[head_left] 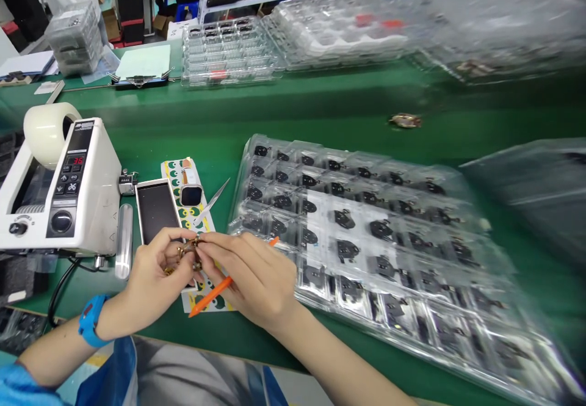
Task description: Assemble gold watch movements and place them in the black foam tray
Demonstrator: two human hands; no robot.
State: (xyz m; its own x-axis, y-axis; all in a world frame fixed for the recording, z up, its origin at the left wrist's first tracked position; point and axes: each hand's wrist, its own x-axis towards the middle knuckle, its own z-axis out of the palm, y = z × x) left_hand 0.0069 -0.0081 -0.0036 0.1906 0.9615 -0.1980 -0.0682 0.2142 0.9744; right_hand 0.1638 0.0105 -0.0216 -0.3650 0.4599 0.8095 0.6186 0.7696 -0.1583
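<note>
Currently I count one left hand (153, 278), one right hand (260, 275), one orange stick (209, 298) and one small metal part (186, 249). Both hands' fingers pinch closed on that shiny, brass-coloured part, above the worktop (183, 122); the right also grips the stick.

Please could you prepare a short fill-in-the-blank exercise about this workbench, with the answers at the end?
1. Besides touching a small gold-coloured metal part, the bare right hand holds a slim pen-like tool coloured ____.
2. The bare left hand has a wristband coloured ____.
3. The white boxy tape dispenser displays the red number ____.
4. In the picture, a large clear plastic compartment tray lies to the dispenser's ____.

Answers: orange; blue; 36; right.
</note>
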